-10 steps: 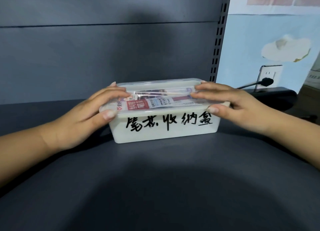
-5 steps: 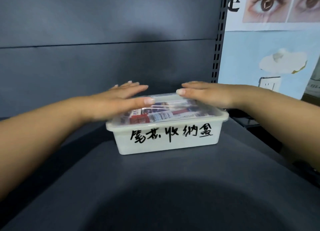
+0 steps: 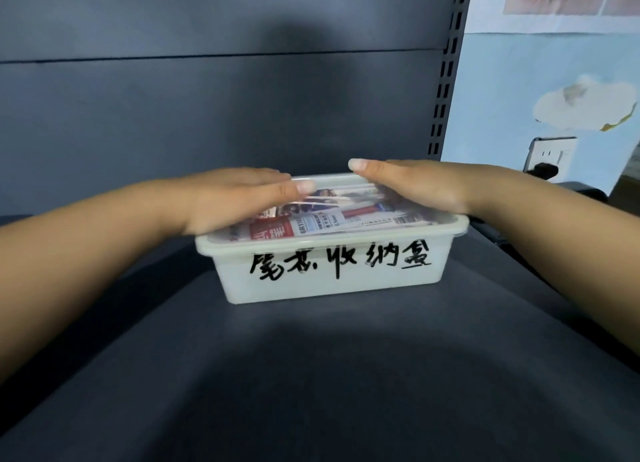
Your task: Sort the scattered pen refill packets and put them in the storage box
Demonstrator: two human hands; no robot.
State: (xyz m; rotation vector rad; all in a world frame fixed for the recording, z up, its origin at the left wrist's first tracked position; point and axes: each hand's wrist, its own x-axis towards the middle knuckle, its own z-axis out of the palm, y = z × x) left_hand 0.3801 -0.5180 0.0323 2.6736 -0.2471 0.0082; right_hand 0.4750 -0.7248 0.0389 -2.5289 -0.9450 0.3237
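while the clear lid (image 3: 346, 198) sits on the white box (image 3: 332, 278), press straight down with both palms, not sideways, so the box stays put on the dark shelf (image 3: 311, 375). left hand (image 3: 239, 198) flat on the lid's left half, fingers straight and together, pinching nothing; right hand (image 3: 412, 181) flat on the lid's far right part, fingers likewise straight and pressing. refill packets (image 3: 311, 221) inside the box, just under the lid. worth working round the rim, corner by corner, since the front edge may not be seated; cannot tell whether clicked shut. against a second ago: then fingers curled over the box's two ends, now laid flat on top, fingertips nearer the lid's middle. box nearer the middle of view than half a second ago. wall socket (image 3: 550, 157) well right of the box.
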